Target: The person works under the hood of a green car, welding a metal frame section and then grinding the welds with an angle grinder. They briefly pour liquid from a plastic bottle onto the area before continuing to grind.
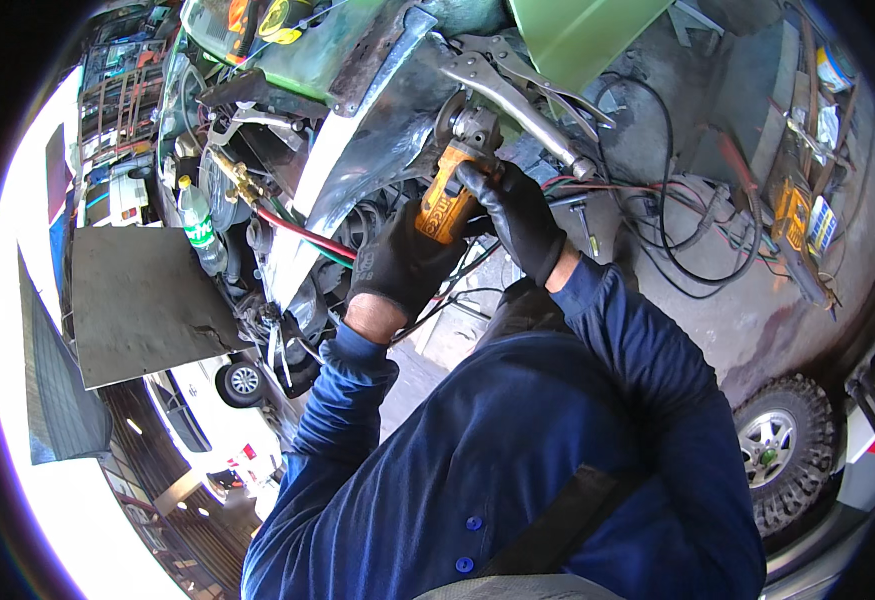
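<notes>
A yellow angle grinder (441,212) is held by both my hands, which wear black gloves. My left hand (400,258) wraps round its body from the left. My right hand (519,212) is closed on its upper right side, thumb near the grey gear head. The disc (446,116) is up against or very near the bare metal of a vehicle body panel (382,140); whether it touches I cannot tell. Just right of the disc, large locking pliers (509,97) reach from the panel's upper edge. A green panel (579,40) rises behind them.
A brass torch fitting (240,180) with red and green hoses lies left of the panel, near a clear bottle (196,225). A flat grey sheet (147,300) juts out at left. Black cables (665,200) and a yellow tool (789,215) lie on the right. A wheel (779,448) stands lower right.
</notes>
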### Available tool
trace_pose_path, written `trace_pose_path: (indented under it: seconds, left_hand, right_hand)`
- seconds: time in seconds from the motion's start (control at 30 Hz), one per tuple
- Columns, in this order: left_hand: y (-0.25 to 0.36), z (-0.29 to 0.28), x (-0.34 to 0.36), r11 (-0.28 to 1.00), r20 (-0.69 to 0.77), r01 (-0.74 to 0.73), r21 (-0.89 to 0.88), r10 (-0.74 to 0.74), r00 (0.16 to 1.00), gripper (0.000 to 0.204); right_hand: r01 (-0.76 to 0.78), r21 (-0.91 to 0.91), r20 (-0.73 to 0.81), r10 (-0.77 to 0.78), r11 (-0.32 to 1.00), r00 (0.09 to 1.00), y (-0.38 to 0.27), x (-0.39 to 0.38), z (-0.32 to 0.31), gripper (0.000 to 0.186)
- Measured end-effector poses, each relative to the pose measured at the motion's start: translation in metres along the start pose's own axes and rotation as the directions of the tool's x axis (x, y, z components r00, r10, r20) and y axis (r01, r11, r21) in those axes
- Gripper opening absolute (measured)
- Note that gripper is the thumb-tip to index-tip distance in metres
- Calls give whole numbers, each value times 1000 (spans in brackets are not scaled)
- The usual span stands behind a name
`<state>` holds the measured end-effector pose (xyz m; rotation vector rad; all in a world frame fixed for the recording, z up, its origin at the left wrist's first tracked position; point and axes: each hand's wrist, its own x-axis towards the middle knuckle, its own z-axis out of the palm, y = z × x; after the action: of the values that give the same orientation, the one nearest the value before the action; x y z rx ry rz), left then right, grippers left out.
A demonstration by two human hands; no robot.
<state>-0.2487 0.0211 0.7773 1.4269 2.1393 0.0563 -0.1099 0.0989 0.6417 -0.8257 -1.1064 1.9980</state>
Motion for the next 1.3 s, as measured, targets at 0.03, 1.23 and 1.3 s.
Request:
trace_pose_path:
  seconds: [0.03, 1.23, 1.3]
  left_hand:
    - [1, -1, 3, 999, -12, 10, 53, -10, 1000, 73]
    - [-17, -14, 10, 966, -104, 69, 249, -44, 994, 67]
    - [-14, -16, 13, 959, -88, 106, 262, -86, 992, 64]
  right_hand:
    - [-53, 43, 2, 53, 998, 999, -1, 2, -1, 57]
    - [-192, 138, 208, 161, 971, 965, -11, 33, -7, 54]
    - [-275, 275, 248, 208, 921, 946, -10, 35, -6, 52]
